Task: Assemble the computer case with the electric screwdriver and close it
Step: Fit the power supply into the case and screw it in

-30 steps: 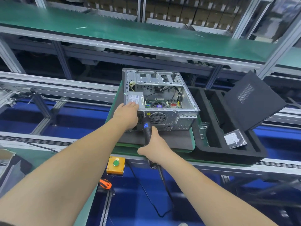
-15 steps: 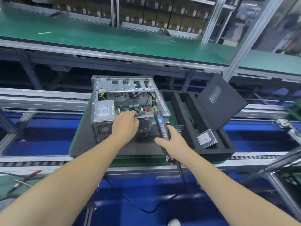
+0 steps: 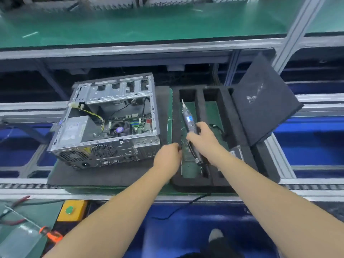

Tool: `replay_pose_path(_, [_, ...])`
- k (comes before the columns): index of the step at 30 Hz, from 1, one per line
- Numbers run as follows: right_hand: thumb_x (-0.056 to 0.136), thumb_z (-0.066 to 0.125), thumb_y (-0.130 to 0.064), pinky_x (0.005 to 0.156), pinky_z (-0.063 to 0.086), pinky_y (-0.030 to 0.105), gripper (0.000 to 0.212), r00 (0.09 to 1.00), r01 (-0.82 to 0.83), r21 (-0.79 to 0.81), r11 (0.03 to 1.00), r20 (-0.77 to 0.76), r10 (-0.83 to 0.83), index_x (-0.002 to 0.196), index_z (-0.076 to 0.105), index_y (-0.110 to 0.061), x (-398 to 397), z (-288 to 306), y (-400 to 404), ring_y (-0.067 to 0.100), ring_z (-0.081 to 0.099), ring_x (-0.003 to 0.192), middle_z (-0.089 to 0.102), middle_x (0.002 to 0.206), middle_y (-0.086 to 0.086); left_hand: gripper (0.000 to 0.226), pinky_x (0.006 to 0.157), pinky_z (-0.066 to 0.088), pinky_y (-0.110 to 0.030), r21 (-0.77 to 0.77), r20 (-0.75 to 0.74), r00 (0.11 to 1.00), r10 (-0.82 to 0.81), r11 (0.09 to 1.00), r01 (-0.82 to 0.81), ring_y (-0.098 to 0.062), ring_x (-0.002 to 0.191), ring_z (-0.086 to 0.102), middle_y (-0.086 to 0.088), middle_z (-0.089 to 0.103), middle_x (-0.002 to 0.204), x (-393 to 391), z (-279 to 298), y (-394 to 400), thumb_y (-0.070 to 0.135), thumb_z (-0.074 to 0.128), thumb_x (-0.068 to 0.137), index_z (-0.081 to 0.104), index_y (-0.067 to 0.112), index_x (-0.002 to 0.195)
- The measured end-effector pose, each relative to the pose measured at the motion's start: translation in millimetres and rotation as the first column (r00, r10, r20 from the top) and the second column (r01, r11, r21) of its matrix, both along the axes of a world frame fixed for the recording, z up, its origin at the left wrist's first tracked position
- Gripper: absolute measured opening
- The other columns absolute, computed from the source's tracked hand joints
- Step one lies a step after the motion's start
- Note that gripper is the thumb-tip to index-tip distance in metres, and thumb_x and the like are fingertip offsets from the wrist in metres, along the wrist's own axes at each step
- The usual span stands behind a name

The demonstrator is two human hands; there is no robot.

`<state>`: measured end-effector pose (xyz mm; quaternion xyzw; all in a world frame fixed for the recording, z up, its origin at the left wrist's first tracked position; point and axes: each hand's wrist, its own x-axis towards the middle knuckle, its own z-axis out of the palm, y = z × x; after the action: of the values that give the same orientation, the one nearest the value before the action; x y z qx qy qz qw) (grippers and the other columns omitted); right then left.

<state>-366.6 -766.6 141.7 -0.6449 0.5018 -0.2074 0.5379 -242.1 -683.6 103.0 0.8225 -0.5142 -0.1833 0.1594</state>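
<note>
One computer case [image 3: 106, 125], side open, lies on a dark mat at 9 o'clock of one black foam tray [image 3: 200, 181]. One electric screwdriver [image 3: 189, 121] over the tray, right hand [image 3: 202, 139] curled around it. Left hand [image 3: 168, 158] at the tray's edge, grip unclear. One dark side panel [image 3: 264, 103] leans at 3 o'clock.

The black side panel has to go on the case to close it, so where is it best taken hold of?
Probably by its near lower edge or left edge. The black side panel leans tilted against the far right of the foam tray, its face turned toward the person, so those edges look exposed. Come from the front, likely with the left hand, as the right hand holds the electric screwdriver.
</note>
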Motion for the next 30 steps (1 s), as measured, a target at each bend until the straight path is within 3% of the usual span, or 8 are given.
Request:
replay_pose_path(3, [0.086, 0.063, -0.025, 0.067, 0.047, 0.034, 0.024, 0.997, -0.076, 0.069, 0.995, -0.012, 0.077, 0.106, 0.050, -0.027, -9, -13, -34, 0.015, 0.056, 0.076, 0.063, 0.098, 0.001, 0.011, 0.072, 0.048, -0.040, 0.132, 0.145, 0.987, 0.074, 0.987, -0.094, -0.038, 0.094, 0.065, -0.015, 0.068, 0.101, -1, -8, -26, 0.010, 0.053, 0.097, 0.062, 0.010, 0.104])
replay_pose_path(5, [0.085, 0.061, -0.025, 0.072, 0.050, 0.039, 0.023, 0.989, -0.144, 0.136, 0.980, -0.022, 0.148, 0.106, 0.050, -0.024, -11, -20, -48, 0.018, 0.056, 0.077, 0.061, 0.097, 0.003, 0.018, 0.072, 0.048, -0.041, 0.218, 0.218, 0.972, 0.082, 0.967, -0.131, -0.038, 0.096, 0.066, -0.013, 0.066, 0.103, -1, -13, -38, 0.001, 0.053, 0.093, 0.062, 0.011, 0.106])
replay_pose_path(11, [0.089, 0.060, -0.028, 0.071, 0.048, 0.036, 0.024, 0.957, -0.270, 0.225, 0.936, -0.049, 0.287, 0.110, 0.050, -0.028, -4, -40, -67, 0.017, 0.059, 0.081, 0.064, 0.102, 0.003, 0.031, 0.069, 0.054, -0.038, 0.352, 0.398, 0.915, 0.063, 0.911, -0.215, -0.034, 0.093, 0.072, -0.007, 0.065, 0.102, -6, -36, -52, -0.010, 0.061, 0.084, 0.066, 0.010, 0.107])
replay_pose_path(16, [0.084, 0.060, -0.027, 0.089, 0.057, 0.055, 0.026, 0.942, -0.313, 0.268, 0.911, -0.032, 0.333, 0.108, 0.051, -0.024, 0, -48, -67, 0.032, 0.067, 0.082, 0.067, 0.104, 0.016, 0.036, 0.075, 0.055, -0.040, 0.392, 0.406, 0.911, 0.066, 0.888, -0.239, -0.034, 0.100, 0.072, -0.009, 0.064, 0.110, -8, -48, -63, -0.008, 0.060, 0.085, 0.060, 0.007, 0.118])
replay_pose_path(20, [0.075, 0.059, -0.030, 0.085, 0.058, 0.059, 0.031, 0.939, -0.327, 0.302, 0.895, -0.005, 0.345, 0.105, 0.050, -0.026, -1, -47, -68, 0.032, 0.066, 0.077, 0.068, 0.105, 0.026, 0.037, 0.077, 0.054, -0.044, 0.403, 0.376, 0.920, 0.110, 0.875, -0.269, -0.037, 0.106, 0.069, -0.012, 0.060, 0.119, -7, -49, -75, -0.005, 0.054, 0.090, 0.052, 0.006, 0.125])
replay_pose_path(23, [0.074, 0.059, -0.030, 0.084, 0.058, 0.061, 0.030, 0.935, -0.339, 0.327, 0.882, 0.016, 0.354, 0.103, 0.051, -0.030, -2, -47, -70, 0.032, 0.065, 0.076, 0.068, 0.100, 0.024, 0.038, 0.076, 0.053, -0.042, 0.412, 0.382, 0.916, 0.119, 0.865, -0.285, -0.036, 0.106, 0.068, -0.013, 0.058, 0.122, -9, -49, -77, -0.004, 0.054, 0.090, 0.049, 0.007, 0.127])
replay_pose_path(27, [0.073, 0.058, -0.032, 0.084, 0.059, 0.062, 0.030, 0.938, -0.339, 0.329, 0.881, 0.041, 0.345, 0.102, 0.051, -0.036, -6, -42, -75, 0.030, 0.065, 0.073, 0.065, 0.090, 0.012, 0.032, 0.079, 0.053, -0.042, 0.300, 0.322, 0.914, 0.247, 0.889, -0.346, -0.036, 0.104, 0.068, -0.012, 0.059, 0.119, -12, -29, -82, -0.002, 0.052, 0.094, 0.045, 0.010, 0.123])
replay_pose_path(30, [0.073, 0.058, -0.035, 0.081, 0.061, 0.056, 0.033, 0.937, -0.345, 0.318, 0.883, 0.058, 0.344, 0.105, 0.051, -0.038, -5, -32, -76, 0.026, 0.064, 0.071, 0.065, 0.090, 0.009, 0.002, 0.071, 0.054, -0.041, -0.009, 0.068, 0.872, 0.485, 0.874, -0.486, -0.034, 0.086, 0.069, -0.010, 0.067, 0.095, -12, -5, -78, 0.012, 0.047, 0.102, 0.049, 0.014, 0.103])
